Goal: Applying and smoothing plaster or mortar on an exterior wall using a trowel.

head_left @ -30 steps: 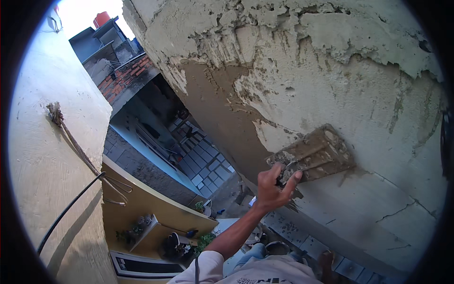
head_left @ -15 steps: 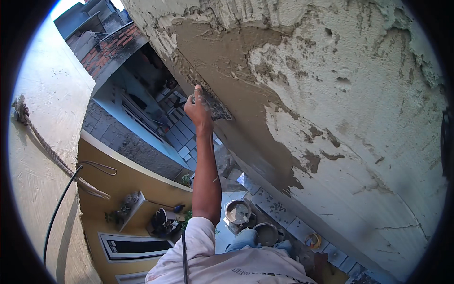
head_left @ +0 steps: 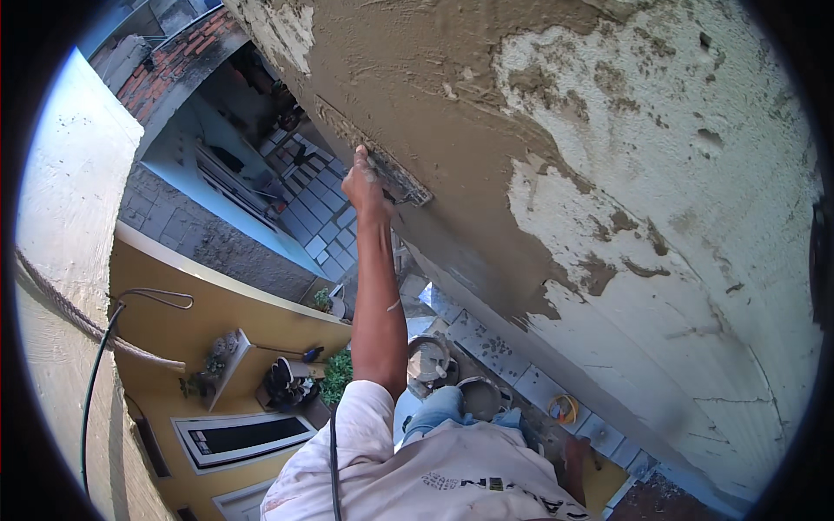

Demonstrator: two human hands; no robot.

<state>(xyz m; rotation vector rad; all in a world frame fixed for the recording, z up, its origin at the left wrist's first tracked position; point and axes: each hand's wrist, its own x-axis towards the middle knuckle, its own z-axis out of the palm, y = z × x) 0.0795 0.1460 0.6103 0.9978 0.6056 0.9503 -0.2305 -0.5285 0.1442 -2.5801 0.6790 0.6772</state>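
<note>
My left arm reaches up and away. At its end my left hand (head_left: 368, 187) is closed round a plastering float (head_left: 405, 184), whose long mortar-caked blade lies against the wall. Wet brown mortar (head_left: 434, 104) coats the wall around and above the float in a broad band, with a ragged edge against the pale, rough wall surface (head_left: 643, 191). Low on the right, beside my body, hangs my right hand (head_left: 575, 451). Its fingers are too dark and small to make out, and nothing in it can be told.
Far below stand a bucket (head_left: 427, 358) and a second tub of grey mix (head_left: 480, 396). A yellow coil (head_left: 563, 409) lies by the wall's foot. To my left are a pale wall edge (head_left: 78, 174), a rope (head_left: 74, 317) and a dark cable (head_left: 95, 382).
The float has slid a little down along the wall, still in my left hand. My view has shifted, so the wall and the buildings below sit higher in it.
</note>
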